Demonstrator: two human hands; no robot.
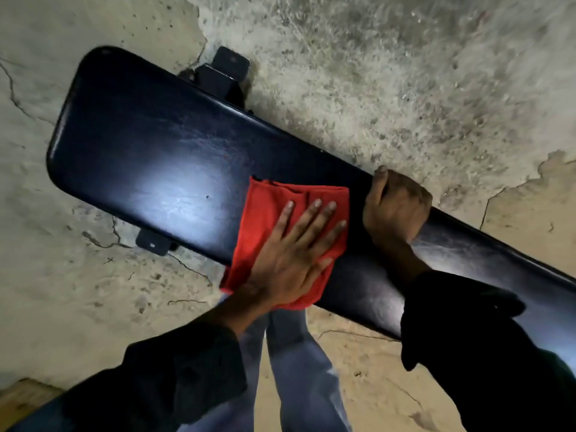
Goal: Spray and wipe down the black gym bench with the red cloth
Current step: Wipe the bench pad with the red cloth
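Both hands busy, wiping step by the look of it: left hand (290,260) pressing cloth (274,213) flat mid-bench (149,145) with fingers (314,213) spread, right hand (396,210) clamped on far edge; next, probably sweeping left over the glossy stretch.

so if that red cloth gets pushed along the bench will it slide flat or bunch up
The red cloth looks soft and floppy: it already shows folds and droops over the near edge of the bench. It would probably bunch unless pressed flat, as the left hand does now. The pad's glossy sheen suggests it slides easily.
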